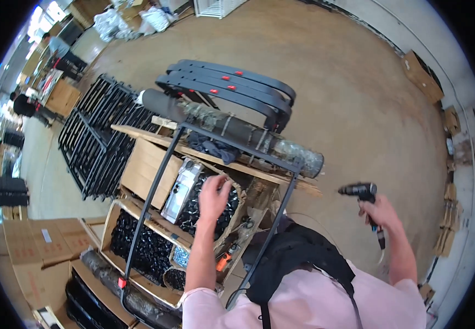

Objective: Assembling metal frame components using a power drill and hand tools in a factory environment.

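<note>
My left hand (214,196) is over a carton of small black parts (227,213), its fingers loosely curled and apart. No object shows between them. Off to the right, my right hand (379,211) grips a black power screwdriver (360,190), pointed left, with a cord trailing from its handle. A dark metal tube frame (237,144) lies across the work stand in front of me, one red piece near its lower left end. Beside my left hand sits a clear plastic-wrapped pack (182,189).
A long carton of shiny black parts (138,241) and an orange-handled tool (226,259) sit at lower left. Wrapped rollers (232,129) edge the stand. Beyond are stacked curved grey frames (232,88) and piled black racks (95,137). Two people (62,52) stand far left.
</note>
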`<state>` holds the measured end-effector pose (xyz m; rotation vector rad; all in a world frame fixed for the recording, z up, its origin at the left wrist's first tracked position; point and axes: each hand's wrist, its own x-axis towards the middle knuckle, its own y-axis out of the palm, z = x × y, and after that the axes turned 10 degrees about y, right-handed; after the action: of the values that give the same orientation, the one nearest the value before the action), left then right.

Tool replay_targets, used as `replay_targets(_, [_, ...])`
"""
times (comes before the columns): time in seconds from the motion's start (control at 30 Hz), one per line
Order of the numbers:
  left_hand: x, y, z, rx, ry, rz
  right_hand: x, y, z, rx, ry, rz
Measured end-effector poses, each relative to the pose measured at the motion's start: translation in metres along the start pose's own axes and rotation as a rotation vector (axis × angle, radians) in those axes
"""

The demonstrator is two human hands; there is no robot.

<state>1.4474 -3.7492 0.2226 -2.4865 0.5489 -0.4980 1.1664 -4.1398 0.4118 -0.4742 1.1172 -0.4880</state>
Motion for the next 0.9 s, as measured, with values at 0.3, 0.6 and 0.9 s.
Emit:
replay_targets(0.3, [0.092, 0.092, -0.202, -0.909, 0.218, 0.343, -0.024, 0.026, 0.135, -0.481, -0.400, 0.046])
replay_targets(0.6, [0.081, 0.123, -0.204, -0.790, 0.129, 0.374, 0.016, 0.046, 0.125, -0.579, -0.486, 0.044])
replay_targets(0.9, [0.078, 0.118, -0.203, -0.847, 0.055, 0.342, 0.016, 0.048, 0.127, -0.595, -0.527, 0.060])
